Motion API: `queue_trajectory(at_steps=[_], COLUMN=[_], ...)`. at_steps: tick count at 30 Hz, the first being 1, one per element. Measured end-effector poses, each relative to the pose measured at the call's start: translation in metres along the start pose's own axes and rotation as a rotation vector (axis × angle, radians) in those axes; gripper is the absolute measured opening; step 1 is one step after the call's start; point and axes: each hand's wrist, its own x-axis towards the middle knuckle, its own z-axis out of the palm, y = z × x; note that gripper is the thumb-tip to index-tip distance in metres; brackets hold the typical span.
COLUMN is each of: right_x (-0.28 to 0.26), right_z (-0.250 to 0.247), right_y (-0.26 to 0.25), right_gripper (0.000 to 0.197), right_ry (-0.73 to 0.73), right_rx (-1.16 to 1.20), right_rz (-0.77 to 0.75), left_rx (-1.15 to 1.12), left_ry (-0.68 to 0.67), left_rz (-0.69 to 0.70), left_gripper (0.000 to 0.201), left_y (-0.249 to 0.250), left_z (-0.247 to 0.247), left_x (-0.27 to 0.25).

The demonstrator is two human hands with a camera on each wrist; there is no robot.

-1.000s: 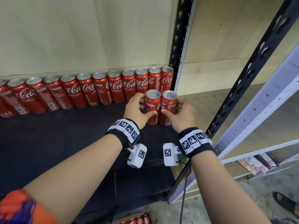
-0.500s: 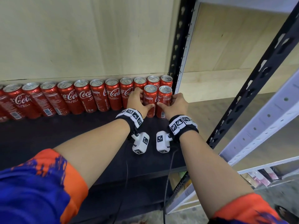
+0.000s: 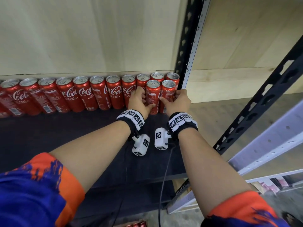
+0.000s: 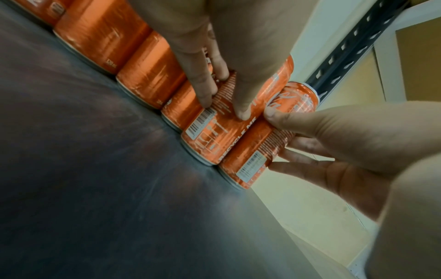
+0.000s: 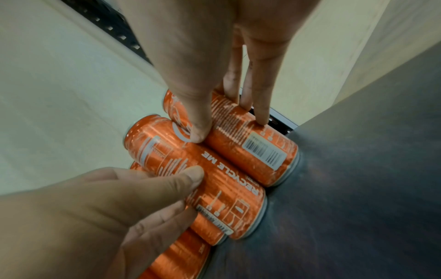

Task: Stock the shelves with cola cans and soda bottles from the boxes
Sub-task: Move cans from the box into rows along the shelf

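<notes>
Each grip wraps one can — left hand (image 3: 139, 102) and right hand (image 3: 177, 102) — on the shelf (image 3: 65, 136).

Your way back is blocked by the can row (image 3: 91, 94) along the wall (image 3: 82, 35); the post (image 3: 188, 46) closes the right; the shelf (image 3: 57, 136) lies open in front.

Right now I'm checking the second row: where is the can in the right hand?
In the head view, the right-hand can stands on the dark shelf at the row's right end, beside the black upright post, just in front of the back row, next to the left-hand can.
</notes>
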Motion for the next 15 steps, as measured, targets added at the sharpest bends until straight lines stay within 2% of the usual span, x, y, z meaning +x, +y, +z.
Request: queue_trajectory(at_steps=[10,15], right_x=[-0.012,-0.017], right_z=[-0.001,-0.01], right_y=[0.003,-0.004], right_gripper=[0.055,0.056], right_ry=[-0.03,-0.079], right_rx=[-0.045,-0.036], right_rz=[0.034,0.058], left_rx=[-0.003,0.043], left_ry=[-0.086,-0.147], left_rz=[-0.072,-0.117], left_gripper=[0.054,0.063], left_y=[0.013,0.016], left_z=[-0.014,-0.024], left_x=[0.001,0.004])
